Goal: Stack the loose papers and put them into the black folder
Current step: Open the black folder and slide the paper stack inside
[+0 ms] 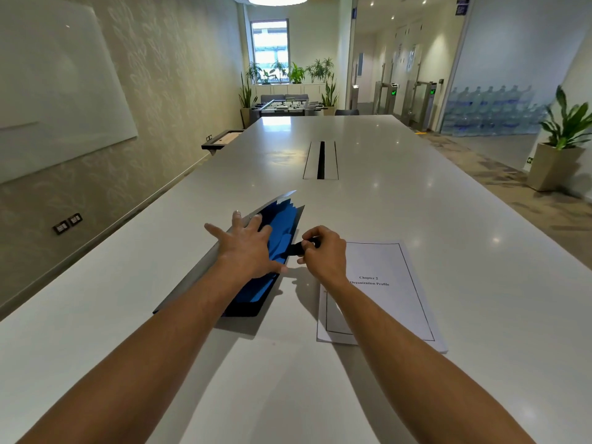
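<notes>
The left hand (248, 248) lies spread flat on the black folder (256, 261), holding it open so its blue inside shows. The right hand (323, 254) pinches the folder's black strap (299, 248). The stack of papers (381, 293) sits just right of the folder on the white tabletop (416, 193).

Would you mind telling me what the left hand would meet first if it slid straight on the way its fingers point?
Probably only more of the black folder: the left hand already lies on it, fingers pointing along it towards its far tip. Beyond that, the white table looks free.
</notes>
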Available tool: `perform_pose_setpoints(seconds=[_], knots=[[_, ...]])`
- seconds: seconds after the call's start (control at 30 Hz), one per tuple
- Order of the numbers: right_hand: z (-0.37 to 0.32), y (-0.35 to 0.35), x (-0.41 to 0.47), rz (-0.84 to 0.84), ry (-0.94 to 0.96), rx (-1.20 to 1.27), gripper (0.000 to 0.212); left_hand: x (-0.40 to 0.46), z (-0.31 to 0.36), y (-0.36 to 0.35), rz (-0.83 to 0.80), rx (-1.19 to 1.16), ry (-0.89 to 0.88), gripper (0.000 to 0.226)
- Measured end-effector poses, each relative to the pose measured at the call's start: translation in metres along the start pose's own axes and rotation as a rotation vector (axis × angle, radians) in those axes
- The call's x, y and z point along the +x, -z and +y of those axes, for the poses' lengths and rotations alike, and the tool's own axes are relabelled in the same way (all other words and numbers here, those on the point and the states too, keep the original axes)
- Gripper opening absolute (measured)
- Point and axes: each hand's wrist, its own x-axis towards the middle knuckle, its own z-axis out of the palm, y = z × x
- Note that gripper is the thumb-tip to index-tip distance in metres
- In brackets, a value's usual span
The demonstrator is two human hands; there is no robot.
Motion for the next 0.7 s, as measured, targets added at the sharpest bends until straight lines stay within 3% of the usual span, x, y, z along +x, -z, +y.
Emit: perform_pose_setpoints(seconds=[0.33,0.47,0.6,0.7], knots=[[0.008,0.008,-0.004,0.004,-0.014,0.038,0.016,-0.004,0.001,0.014,-0.040,0.061,0.046,0.113],[0.008,0.008,-0.005,0.004,-0.014,0.061,0.016,-0.012,0.008,0.011,-0.017,0.084,0.042,0.101],[0.007,0.009,-0.003,-0.001,-0.005,0.078,0.018,-0.016,0.011,0.010,0.080,-0.045,0.011,0.079],[0.007,0.010,-0.003,0.002,-0.002,0.066,0.017,-0.014,0.011,0.008,0.093,-0.012,-0.067,0.080]])
